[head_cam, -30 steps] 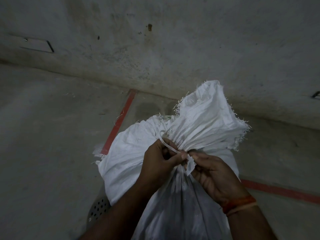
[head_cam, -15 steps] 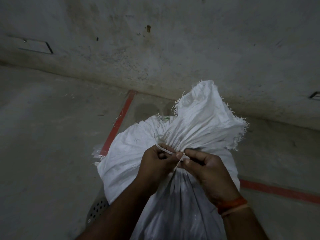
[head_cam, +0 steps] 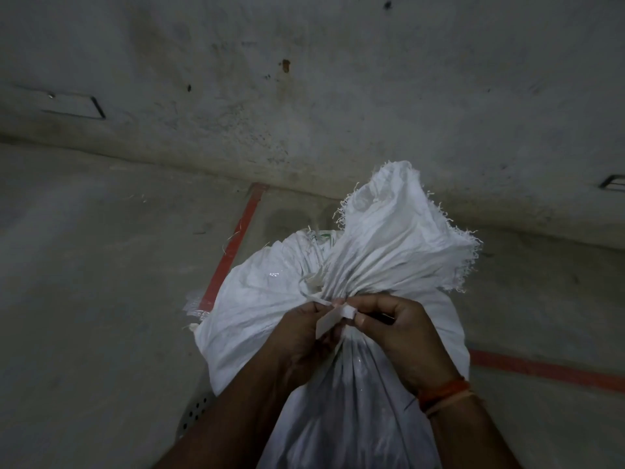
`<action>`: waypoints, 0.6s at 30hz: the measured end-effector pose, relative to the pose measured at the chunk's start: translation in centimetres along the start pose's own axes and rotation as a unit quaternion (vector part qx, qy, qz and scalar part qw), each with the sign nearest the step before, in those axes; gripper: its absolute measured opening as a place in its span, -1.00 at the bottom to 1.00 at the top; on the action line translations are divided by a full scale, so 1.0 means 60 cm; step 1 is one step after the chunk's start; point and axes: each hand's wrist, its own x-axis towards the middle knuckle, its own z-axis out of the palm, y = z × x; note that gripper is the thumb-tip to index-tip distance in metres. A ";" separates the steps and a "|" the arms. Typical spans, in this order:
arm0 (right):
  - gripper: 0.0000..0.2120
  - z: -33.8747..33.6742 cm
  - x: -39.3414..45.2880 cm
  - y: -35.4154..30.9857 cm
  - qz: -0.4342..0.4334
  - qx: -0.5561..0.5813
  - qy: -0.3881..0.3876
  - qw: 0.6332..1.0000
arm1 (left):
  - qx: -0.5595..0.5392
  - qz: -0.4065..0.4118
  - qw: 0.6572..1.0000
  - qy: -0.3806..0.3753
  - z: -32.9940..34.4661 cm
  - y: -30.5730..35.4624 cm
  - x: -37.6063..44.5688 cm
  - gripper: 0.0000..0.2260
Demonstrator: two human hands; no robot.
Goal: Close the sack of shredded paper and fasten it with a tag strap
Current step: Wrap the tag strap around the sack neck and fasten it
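Sack: my white woven sack (head_cam: pixel 263 299) of shredded paper stands right under me, its mouth already gathered into a pleated neck, with the frayed top (head_cam: pixel 406 231) flaring up toward 1 o'clock from my hands.

Tag strap: the white tag strap (head_cam: pixel 333 316) sits at the neck, between my two hands; its thin band loops off toward 10 o'clock round the gathered cloth, and the flat tag end points down toward 7 o'clock.

Left hand: my left hand (head_cam: pixel 301 336) is curled, thumb and fingertips pinching the strap at the tag end.

Right hand: my right hand (head_cam: pixel 399 330) is curled too, fingertips nipping the strap's small block from the 3 o'clock side; whether the tail is through the lock I cannot tell.

Key relation: the strap lies crosswise to the neck, long axis running roughly 10 to 4 o'clock, and both hands meet on it, the left slightly nearer me.

Next, I reckon: pull the tail one way while bracing the block, so the loop cinches on the neck.

Risk: slippery pleats may slide out above the loop.

Floor: grey concrete with red line (head_cam: pixel 233 245) at 11 o'clock.
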 end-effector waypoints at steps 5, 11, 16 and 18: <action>-0.89 0.006 -0.008 -0.001 0.004 -0.033 0.053 0.998 | -0.027 -0.010 1.000 -0.006 0.005 -0.005 -0.012 -0.92; -0.83 0.015 -0.003 0.003 -0.001 -0.071 0.099 0.993 | 0.134 0.128 0.980 0.072 0.005 0.000 -0.045 -0.47; -0.78 0.023 0.001 0.003 -0.012 -0.115 0.083 0.990 | 0.393 0.285 0.869 0.092 -0.012 -0.018 -0.060 -0.64; -0.78 0.027 -0.001 0.003 -0.017 -0.143 0.081 0.986 | 0.415 0.318 0.846 0.103 -0.013 -0.021 -0.046 -0.76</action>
